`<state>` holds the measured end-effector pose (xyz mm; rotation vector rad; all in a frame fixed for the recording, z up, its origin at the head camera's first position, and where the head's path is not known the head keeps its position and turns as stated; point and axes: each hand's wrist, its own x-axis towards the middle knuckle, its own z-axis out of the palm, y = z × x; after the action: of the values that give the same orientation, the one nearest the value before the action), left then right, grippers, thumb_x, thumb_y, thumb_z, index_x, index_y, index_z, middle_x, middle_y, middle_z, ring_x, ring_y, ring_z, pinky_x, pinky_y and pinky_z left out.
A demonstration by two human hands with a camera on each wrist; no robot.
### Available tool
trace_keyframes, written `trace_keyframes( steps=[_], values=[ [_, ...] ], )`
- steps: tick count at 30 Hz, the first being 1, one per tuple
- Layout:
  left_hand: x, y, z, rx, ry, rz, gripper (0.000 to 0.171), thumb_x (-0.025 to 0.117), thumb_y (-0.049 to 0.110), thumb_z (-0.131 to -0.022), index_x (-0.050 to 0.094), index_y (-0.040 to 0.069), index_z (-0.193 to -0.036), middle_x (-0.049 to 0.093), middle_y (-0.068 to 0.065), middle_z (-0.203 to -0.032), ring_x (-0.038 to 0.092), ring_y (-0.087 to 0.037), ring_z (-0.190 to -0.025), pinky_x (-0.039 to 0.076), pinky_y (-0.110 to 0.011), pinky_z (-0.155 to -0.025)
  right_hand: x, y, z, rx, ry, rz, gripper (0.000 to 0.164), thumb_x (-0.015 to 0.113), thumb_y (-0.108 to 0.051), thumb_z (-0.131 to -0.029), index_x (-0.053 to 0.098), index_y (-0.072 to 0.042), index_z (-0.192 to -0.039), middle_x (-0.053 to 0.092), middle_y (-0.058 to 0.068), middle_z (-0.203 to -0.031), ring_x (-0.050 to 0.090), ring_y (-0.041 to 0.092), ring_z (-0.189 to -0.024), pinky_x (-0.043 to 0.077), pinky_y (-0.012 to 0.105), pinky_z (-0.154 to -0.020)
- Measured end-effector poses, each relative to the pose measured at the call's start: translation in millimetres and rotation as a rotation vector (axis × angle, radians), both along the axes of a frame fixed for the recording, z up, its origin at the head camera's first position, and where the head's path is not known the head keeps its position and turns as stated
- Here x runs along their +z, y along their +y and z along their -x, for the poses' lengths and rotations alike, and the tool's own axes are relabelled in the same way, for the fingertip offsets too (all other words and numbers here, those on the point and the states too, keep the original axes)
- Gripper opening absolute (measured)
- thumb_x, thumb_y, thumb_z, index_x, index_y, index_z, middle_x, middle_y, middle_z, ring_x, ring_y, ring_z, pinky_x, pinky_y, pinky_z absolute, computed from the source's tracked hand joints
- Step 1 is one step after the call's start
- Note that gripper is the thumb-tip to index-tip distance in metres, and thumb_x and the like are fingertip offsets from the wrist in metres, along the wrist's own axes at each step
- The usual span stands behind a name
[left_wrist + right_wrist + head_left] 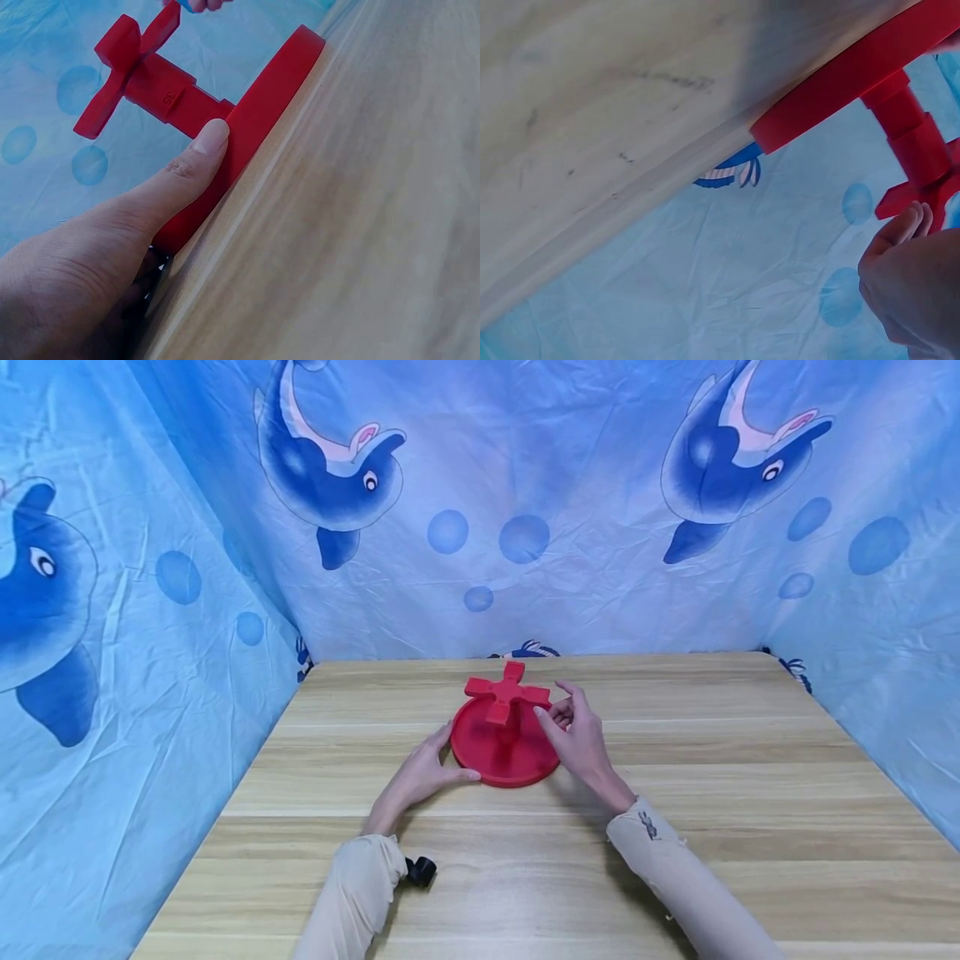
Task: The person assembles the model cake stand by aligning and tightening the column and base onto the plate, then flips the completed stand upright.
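Note:
A red round base with a raised rim (472, 758) lies flat on the table, and a short red column (509, 727) rises from its middle. On top of the column sits a red four-armed cross piece (506, 692). My left hand (422, 772) holds the near-left rim of the base, its thumb (202, 146) pressed to the edge in the left wrist view. Beside the right arm of the cross is my right hand (583, 742), fingers loosely bent. In the right wrist view its fingertips (916, 215) overlap a cross arm; contact cannot be told.
The wooden table (712, 760) stretches out on both sides of the base. Blue dolphin-print curtains (525, 593) hang behind it and at its sides. A small black cylindrical object (422, 871) is beside the left sleeve.

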<state>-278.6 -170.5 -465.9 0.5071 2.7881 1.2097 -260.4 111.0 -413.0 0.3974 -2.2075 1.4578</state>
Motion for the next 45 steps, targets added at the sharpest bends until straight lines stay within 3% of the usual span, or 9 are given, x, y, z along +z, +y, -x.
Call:
trace_keyframes(
  steps=[5, 15, 27, 45],
  values=[
    [1.3, 1, -1.4, 0.004, -0.001, 0.006, 0.116, 0.085, 0.068, -0.073, 0.029, 0.027, -0.165, 0.037, 0.0, -0.164, 0.035, -0.027, -0.149, 0.038, -0.057, -0.114, 1.0, 2, 5.7, 0.047, -0.076, -0.012, 0.057, 0.07, -0.008, -0.099, 0.046, 0.006, -0.149, 0.064, 0.014, -0.096, 0.058, 0.025, -0.083, 0.049, 0.019, -0.071],
    [2.6, 0, -1.9, 0.013, -0.006, 0.004, 0.115, 0.085, 0.068, -0.072, 0.031, 0.027, -0.165, 0.037, 0.0, -0.164, 0.035, -0.027, -0.149, 0.038, -0.058, -0.113, -0.6, 2, 8.3, 0.057, -0.054, -0.028, 0.035, 0.067, -0.005, -0.101, 0.06, 0.006, -0.133, 0.063, 0.013, -0.094, 0.056, 0.025, -0.082, 0.047, 0.02, -0.067],
    [0.9, -1, -0.6, 0.012, -0.015, 0.003, 0.117, 0.085, 0.069, -0.071, 0.029, 0.028, -0.165, 0.036, 0.002, -0.164, 0.034, -0.026, -0.149, 0.038, -0.058, -0.114, 1.2, 3, 2.4, 0.075, -0.133, -0.024, 0.036, 0.07, -0.009, -0.099, 0.06, -0.001, -0.133, 0.062, 0.01, -0.096, 0.058, 0.024, -0.084, 0.051, 0.02, -0.069],
    [1.7, -1, 0.3, -0.009, 0.0, 0.003, 0.117, 0.086, 0.065, -0.073, 0.027, 0.025, -0.166, 0.036, -0.002, -0.165, 0.033, -0.028, -0.15, 0.036, -0.057, -0.115, -1.2, -4, -15.5, 0.09, -0.07, -0.046, 0.035, 0.075, -0.007, -0.095, 0.062, -0.001, -0.128, 0.064, 0.006, -0.095, 0.059, 0.022, -0.084, 0.053, 0.023, -0.07]
  ],
)
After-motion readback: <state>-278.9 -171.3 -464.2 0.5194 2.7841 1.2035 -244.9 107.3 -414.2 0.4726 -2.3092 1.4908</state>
